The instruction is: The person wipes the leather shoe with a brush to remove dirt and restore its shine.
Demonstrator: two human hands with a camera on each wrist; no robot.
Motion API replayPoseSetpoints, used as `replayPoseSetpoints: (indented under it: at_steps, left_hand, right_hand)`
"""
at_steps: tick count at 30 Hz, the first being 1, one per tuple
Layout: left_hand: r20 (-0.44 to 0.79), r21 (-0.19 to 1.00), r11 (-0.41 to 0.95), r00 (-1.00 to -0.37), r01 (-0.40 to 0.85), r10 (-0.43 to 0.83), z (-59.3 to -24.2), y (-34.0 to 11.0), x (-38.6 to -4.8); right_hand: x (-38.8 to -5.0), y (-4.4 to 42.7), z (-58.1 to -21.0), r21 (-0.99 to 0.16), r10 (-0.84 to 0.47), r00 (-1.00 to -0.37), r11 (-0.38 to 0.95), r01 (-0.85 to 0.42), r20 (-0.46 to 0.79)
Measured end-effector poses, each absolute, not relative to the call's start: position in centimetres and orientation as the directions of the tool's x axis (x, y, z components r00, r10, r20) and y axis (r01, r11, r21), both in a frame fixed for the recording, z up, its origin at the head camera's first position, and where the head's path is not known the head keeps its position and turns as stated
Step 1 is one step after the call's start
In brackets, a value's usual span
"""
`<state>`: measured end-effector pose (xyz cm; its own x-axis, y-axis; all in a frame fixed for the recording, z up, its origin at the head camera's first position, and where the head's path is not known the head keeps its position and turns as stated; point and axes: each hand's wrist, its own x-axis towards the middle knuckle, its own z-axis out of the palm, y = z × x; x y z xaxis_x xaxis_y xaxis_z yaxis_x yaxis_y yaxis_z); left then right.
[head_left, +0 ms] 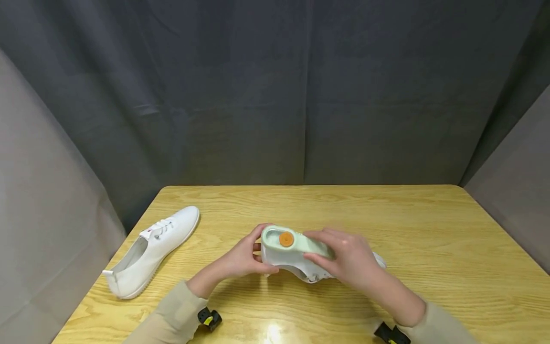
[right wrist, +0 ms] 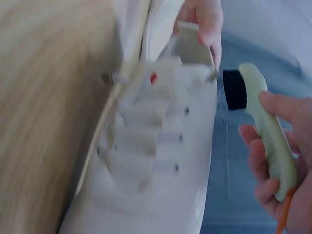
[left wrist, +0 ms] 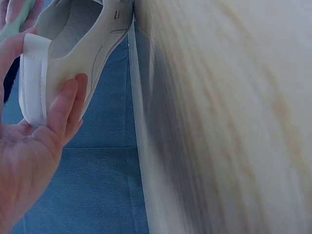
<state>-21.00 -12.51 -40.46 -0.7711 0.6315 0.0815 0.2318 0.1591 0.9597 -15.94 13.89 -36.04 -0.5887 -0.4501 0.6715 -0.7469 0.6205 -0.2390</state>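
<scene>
A white lace-up shoe (head_left: 279, 258) is tipped on its side at mid-table, its toe to the right. My left hand (head_left: 244, 258) grips its heel; in the left wrist view the fingers wrap the heel (left wrist: 34, 83) and thumb and fingertips press its sides. My right hand (head_left: 350, 258) holds a pale green shoe brush (head_left: 307, 244) with an orange round button on its head. In the right wrist view the brush's black bristles (right wrist: 235, 90) face the shoe's side near the opening; whether they touch it I cannot tell.
Another white shoe (head_left: 172, 234) lies upright at the table's left side, toe pointing away. The wooden table (head_left: 386, 215) ends at a dark curtain (head_left: 240, 119), with pale cloth on both sides.
</scene>
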Motion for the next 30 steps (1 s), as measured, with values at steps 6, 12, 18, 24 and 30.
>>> replayPoseSetpoints:
  at_steps: [6, 12, 18, 24, 30]
  left_hand:
    - [0.177, 0.884, 0.225, -0.739, 0.410, 0.651, -40.4, -12.7, -21.1]
    - [0.201, 0.878, 0.218, -0.741, 0.427, 0.640, -40.2, -12.5, -20.8]
    - [0.110, 0.952, 0.158, -0.777, 0.261, 0.619, -40.4, -12.5, -20.5]
    - [0.036, 0.960, 0.199, -0.791, 0.197, 0.611, -40.5, -12.5, -20.4]
    - [0.034, 0.935, 0.260, -0.794, 0.239, 0.607, -40.5, -12.5, -20.5]
  right_hand:
    - [-15.2, 13.0, -36.8, -0.169, -0.556, -0.509, 0.549, -0.819, 0.657]
    - [-15.3, 12.4, -36.6, -0.192, -0.548, -0.578, 0.604, -0.774, 0.605]
    - [-15.9, 12.4, -36.4, -0.179, -0.473, -0.600, 0.670, -0.721, 0.645]
    - [-16.1, 14.5, -36.0, -0.260, -0.358, -0.659, 0.715, -0.649, 0.661]
    - [-15.4, 15.7, -36.4, -0.267, -0.467, -0.609, 0.608, -0.748, 0.641]
